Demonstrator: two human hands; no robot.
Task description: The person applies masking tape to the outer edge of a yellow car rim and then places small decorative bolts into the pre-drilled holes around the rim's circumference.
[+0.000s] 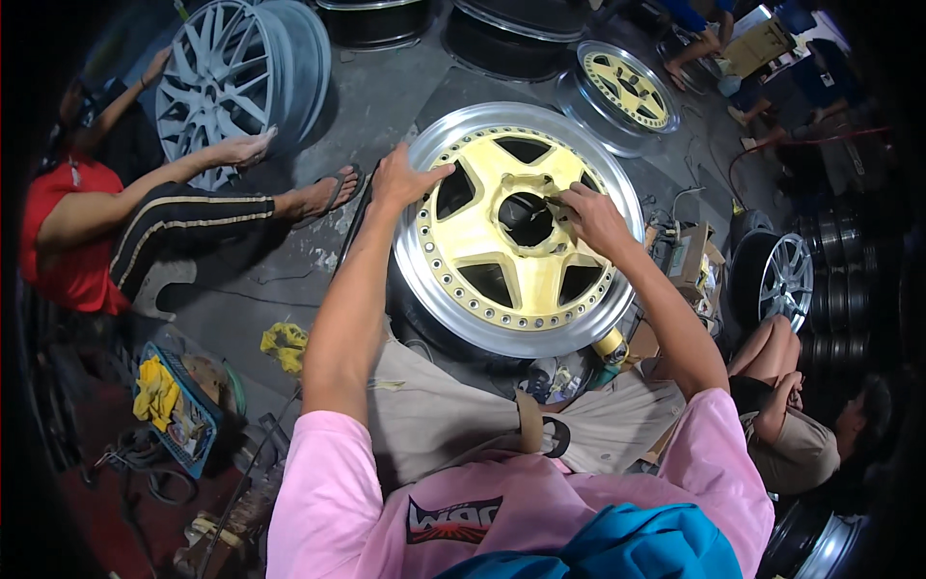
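Observation:
A large car wheel rim (516, 272) faces up in front of me, with a pale yellow star-shaped centre, a polished silver lip and a ring of small bolts. My left hand (403, 178) is closed on its upper left edge, the thumb lying over the lip onto the yellow face. At the right side of the round centre hole, my right hand (592, 216) rests with its fingers pinched together against the yellow surface. Whatever those fingers hold, if anything, is hidden. Small torn-looking bits edge the hole.
A similar yellow-centred wheel (627, 85) lies beyond. At left, a person in red (82, 236) holds a grey multi-spoke wheel (222, 87). A blue basket (198, 410) with yellow cloth is lower left. A cardboard box (692, 256), another wheel (786, 285) and a seated person (796, 444) are right.

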